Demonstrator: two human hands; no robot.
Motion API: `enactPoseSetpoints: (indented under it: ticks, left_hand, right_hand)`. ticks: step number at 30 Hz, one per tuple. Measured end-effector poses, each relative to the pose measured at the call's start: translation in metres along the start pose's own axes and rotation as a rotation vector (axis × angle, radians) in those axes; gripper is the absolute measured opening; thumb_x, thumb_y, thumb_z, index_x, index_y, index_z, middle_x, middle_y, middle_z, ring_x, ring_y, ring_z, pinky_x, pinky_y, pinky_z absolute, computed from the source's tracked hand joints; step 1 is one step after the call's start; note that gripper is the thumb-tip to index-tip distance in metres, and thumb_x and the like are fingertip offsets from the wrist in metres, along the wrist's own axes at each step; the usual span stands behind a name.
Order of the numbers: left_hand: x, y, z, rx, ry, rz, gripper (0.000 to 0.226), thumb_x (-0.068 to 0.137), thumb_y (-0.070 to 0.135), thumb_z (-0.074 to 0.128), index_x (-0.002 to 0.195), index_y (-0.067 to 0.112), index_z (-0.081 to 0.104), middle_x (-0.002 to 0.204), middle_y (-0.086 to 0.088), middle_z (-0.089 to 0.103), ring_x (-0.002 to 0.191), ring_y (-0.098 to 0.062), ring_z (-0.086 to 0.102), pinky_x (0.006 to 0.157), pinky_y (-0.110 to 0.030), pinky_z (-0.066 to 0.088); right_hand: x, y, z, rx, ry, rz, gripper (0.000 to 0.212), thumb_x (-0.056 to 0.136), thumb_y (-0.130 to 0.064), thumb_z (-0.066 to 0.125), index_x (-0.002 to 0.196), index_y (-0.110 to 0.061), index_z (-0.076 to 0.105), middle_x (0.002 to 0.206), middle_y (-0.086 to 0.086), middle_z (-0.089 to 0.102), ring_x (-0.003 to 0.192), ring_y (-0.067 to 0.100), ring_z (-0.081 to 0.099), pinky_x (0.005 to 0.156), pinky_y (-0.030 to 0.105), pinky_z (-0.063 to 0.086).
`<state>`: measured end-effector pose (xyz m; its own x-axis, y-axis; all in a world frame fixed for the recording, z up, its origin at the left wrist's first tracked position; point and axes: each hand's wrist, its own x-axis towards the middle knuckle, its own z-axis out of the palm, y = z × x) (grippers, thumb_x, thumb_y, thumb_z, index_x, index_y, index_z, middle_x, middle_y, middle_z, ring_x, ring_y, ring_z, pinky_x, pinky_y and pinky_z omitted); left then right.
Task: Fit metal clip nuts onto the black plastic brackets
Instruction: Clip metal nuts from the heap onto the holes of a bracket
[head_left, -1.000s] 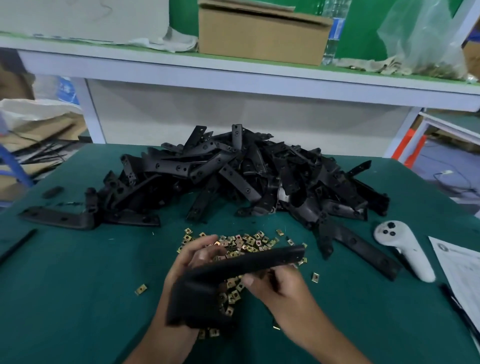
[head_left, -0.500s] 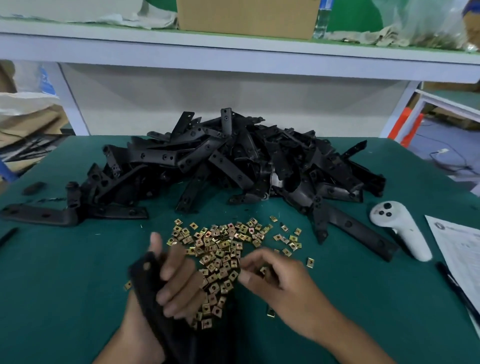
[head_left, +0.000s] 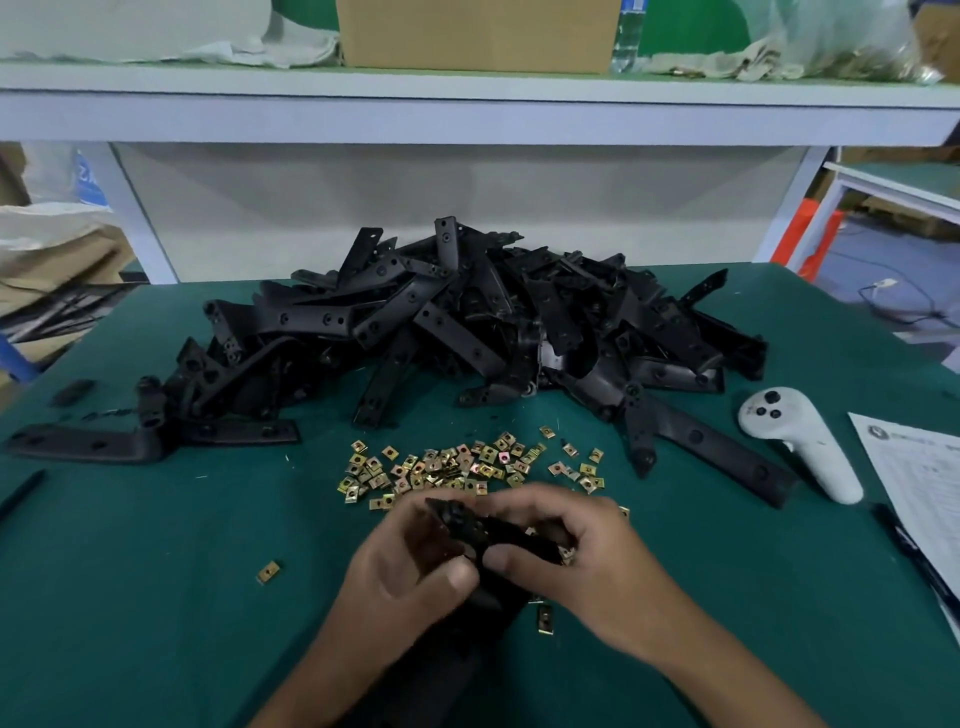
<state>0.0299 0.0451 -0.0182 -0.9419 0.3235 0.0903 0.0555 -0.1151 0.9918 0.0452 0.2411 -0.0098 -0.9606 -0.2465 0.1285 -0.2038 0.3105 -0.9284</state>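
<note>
A black plastic bracket (head_left: 470, 530) is held near the table's front edge, its upper end sticking up between both hands and its long part running down toward me. My left hand (head_left: 405, 566) grips it from the left with curled fingers. My right hand (head_left: 576, 561) pinches its upper end from the right; whether a clip nut is between those fingers is hidden. Just beyond the hands, brass-coloured clip nuts (head_left: 457, 465) lie scattered on the green table (head_left: 130, 597). A big pile of black brackets (head_left: 467, 332) fills the middle of the table.
A white handheld controller (head_left: 800, 447) lies at the right, beside a printed sheet (head_left: 914, 483) and a black pen (head_left: 914, 556). Stray clip nuts (head_left: 268, 571) lie left and below the hands. One long bracket (head_left: 88, 441) lies flat at the far left. A shelf with a cardboard box (head_left: 478, 31) runs behind.
The left hand has raised the bracket from low at the left up to the centre. The right hand left the clip nut pile and came onto the bracket's upper end.
</note>
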Motion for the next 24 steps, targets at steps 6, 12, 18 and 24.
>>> enactPoseSetpoints:
  ticks: [6,12,18,24]
  left_hand:
    - [-0.007,-0.007,-0.003,0.147,0.104,0.119,0.018,0.080,0.023,0.084,0.089,0.027,0.069,0.085,-0.001,0.072,0.076,-0.007,0.068,0.069,-0.013,0.051]
    - [-0.012,-0.016,0.005,0.324,0.002,0.154,0.025,0.090,0.006,0.068,0.090,0.030,0.065,0.088,-0.001,0.068,0.078,-0.012,0.066,0.069,-0.020,0.053]
    - [-0.014,-0.022,0.011,0.882,-0.085,0.506,0.045,0.072,0.061,0.074,0.108,0.038,0.062,0.110,0.027,0.059,0.104,0.002,0.056,0.087,-0.026,0.043]
    - [-0.014,-0.021,0.004,0.929,-0.171,0.470,0.067,0.072,0.047,0.075,0.134,0.052,0.049,0.115,0.034,0.059,0.107,0.012,0.056,0.087,-0.029,0.042]
  right_hand:
    - [0.004,0.008,-0.014,0.020,0.176,0.002,0.036,0.090,-0.067,0.055,0.109,-0.038,0.066,0.102,-0.006,0.070,0.093,0.017,0.066,0.081,0.036,0.053]
    - [0.009,0.025,-0.013,-0.432,-0.027,-0.002,0.023,0.096,-0.056,0.055,0.103,-0.038,0.067,0.097,-0.027,0.065,0.096,-0.005,0.059,0.078,0.012,0.041]
    - [0.008,0.030,-0.010,-0.703,0.030,-0.079,0.033,0.094,-0.063,0.047,0.117,-0.043,0.060,0.108,-0.028,0.054,0.107,-0.007,0.043,0.091,0.019,0.036]
    - [0.007,0.030,-0.010,-0.771,-0.014,-0.077,0.032,0.091,-0.056,0.051,0.113,-0.037,0.062,0.106,-0.024,0.055,0.102,-0.002,0.042,0.089,0.022,0.038]
